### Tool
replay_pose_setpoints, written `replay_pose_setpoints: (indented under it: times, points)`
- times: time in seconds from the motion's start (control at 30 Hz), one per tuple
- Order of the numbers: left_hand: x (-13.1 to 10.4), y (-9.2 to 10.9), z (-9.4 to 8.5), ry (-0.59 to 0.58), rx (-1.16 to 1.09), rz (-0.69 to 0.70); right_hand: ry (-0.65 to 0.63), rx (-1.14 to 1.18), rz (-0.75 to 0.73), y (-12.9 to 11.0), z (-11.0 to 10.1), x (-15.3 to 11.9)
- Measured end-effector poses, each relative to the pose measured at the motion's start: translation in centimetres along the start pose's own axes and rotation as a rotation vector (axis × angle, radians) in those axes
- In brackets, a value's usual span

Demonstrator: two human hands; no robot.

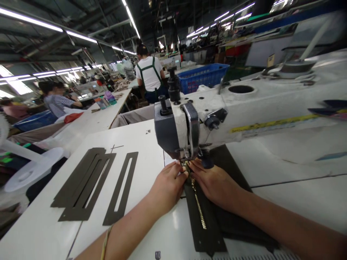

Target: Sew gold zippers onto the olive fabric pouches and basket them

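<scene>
The dark panel [193, 224], with a gold zip [200, 209] along its middle, lies on the desk [151, 231]. Its far end is under the needle of the sewing machine [169, 135], and its near end is close to the ruler marks [244, 257] by the desk's near edge.

The left hand [166, 184] is at the zip's far end, fingers bent and thumb close to them; whether its grip is closed on the zip or only pressing cannot be told. The right hand [219, 184] rests over the panel's right side, fingertips beside the needle; its grip is partly hidden, so open or closed cannot be told. A yellowish band [105, 243] circles the left wrist.

A larger dark piece [244, 231] lies to the right of the panel, partly under the right forearm. To the left, one slotted frame [128, 182] lies alone, and an overlapping pile of frames [72, 177] sits nearer the desk's left edge.

Beyond the desk's far edge are a blue basket [202, 77], a person in a white top [150, 74] seen from behind, and a person in a striped top [58, 104] beside another table [108, 113].
</scene>
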State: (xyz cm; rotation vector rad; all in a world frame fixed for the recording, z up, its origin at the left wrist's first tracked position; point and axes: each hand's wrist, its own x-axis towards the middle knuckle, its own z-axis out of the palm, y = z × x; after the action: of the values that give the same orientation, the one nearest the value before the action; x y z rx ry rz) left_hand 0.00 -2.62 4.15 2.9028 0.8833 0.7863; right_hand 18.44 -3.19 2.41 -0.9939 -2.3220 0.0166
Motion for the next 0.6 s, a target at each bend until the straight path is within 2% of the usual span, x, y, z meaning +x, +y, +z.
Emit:
replay_pose_setpoints:
  times: [0.1, 0.23, 0.37, 0.47, 0.6]
  points:
    - [0.0, 0.4, -0.2, 0.004, 0.004, -0.026, 0.020, 0.017, -0.021, -0.1, -0.6, -0.1]
    - [-1.0, 2.3, -0.5, 0.012, 0.063, -0.081, 0.017, 0.003, 0.017, -1.4, -1.2, -1.2]
    - [-2.4, 3.9, -0.1, 0.057, 0.123, -0.082, 0.128, -0.173, -0.009, -2.1, -0.4, -2.5]
    - [-2.7, 3.9, 0.2, 0.074, 0.113, -0.087, 0.141, -0.259, -0.084, -1.8, 0.2, -2.7]
    - [-2.5, 3.2, 0.5, 0.065, 0.101, -0.093, 0.095, -0.278, -0.079, -1.4, 0.3, -2.2]
